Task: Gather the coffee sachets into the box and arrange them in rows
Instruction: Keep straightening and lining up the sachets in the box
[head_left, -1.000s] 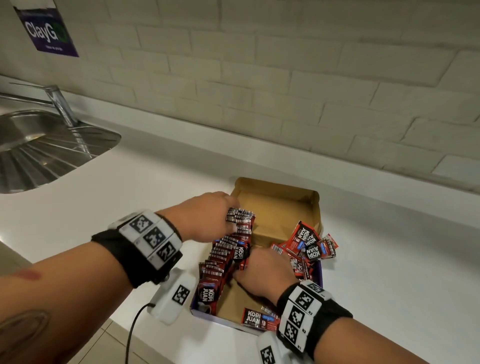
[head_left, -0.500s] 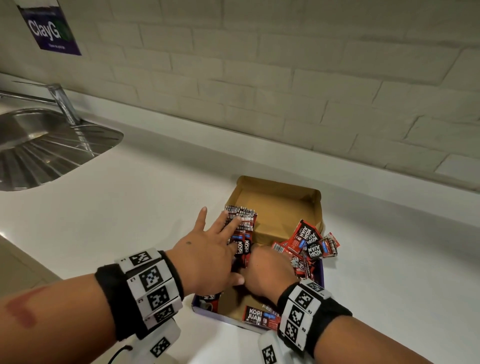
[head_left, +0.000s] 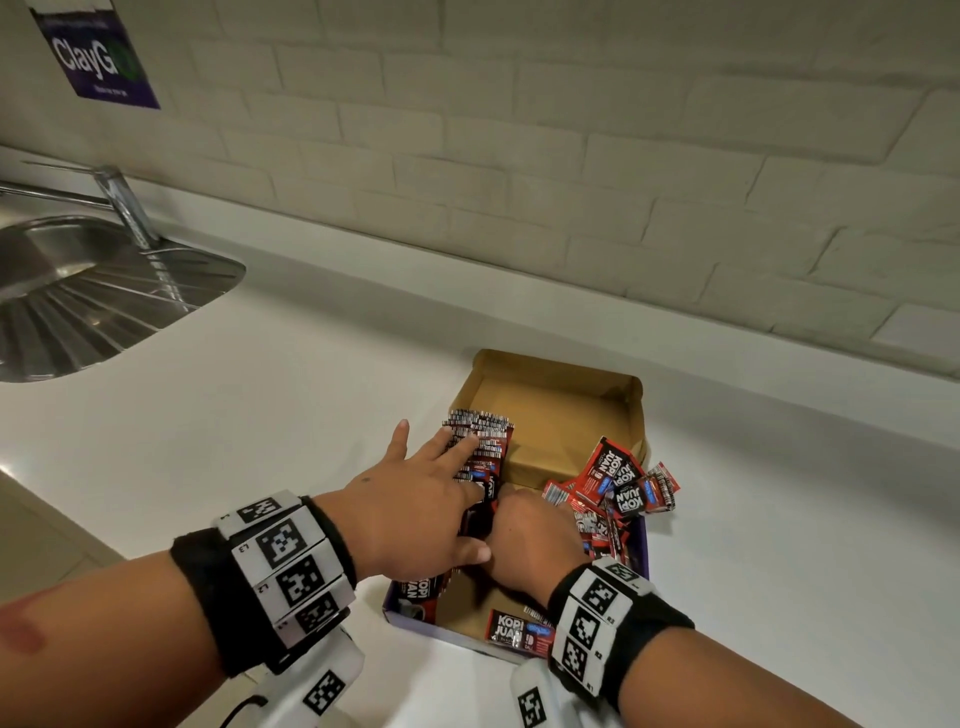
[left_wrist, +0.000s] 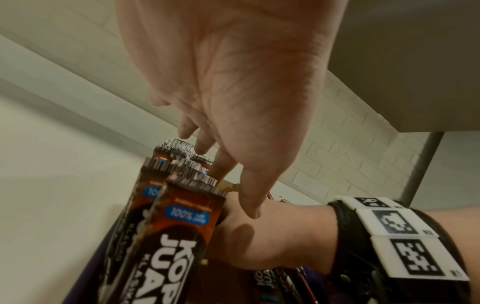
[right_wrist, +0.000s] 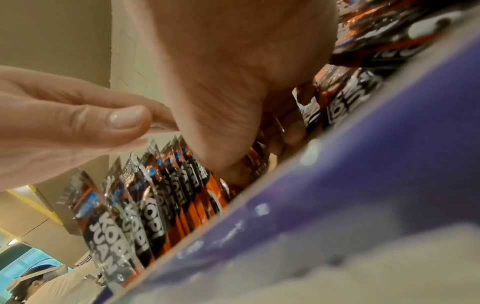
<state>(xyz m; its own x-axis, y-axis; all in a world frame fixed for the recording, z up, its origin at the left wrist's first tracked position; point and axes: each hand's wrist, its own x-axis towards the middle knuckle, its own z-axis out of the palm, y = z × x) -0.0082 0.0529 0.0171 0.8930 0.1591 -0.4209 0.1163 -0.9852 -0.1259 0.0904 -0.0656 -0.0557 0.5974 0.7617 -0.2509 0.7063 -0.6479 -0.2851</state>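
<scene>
Left hand (head_left: 410, 512) flat, palm down, fingers straight and spread, thumb touching right hand (head_left: 535, 540). Right hand knuckles up, fingers curled under. Both forearms extended forward.

One box (head_left: 558, 387), open, cardboard inside, purple outside, lower centre of the head view. Coffee sachets in three groups: one upright row (head_left: 480, 441) along the box's left side, too tightly packed for an exact count, with at least eight sachet tops distinguishable in the right wrist view (right_wrist: 155, 185); one loose heap (head_left: 621, 486) at the box's right edge, roughly four printed faces legible, others hidden beneath; one single sachet (head_left: 519, 631) flat at the near edge. Two hands: left hand (head_left: 410, 512) and right hand (head_left: 537, 543). Two marker wristbands, one per wrist. One sink (head_left: 119, 306), one tap (head_left: 127, 208), one purple sign (head_left: 98, 52), all upper left.
</scene>
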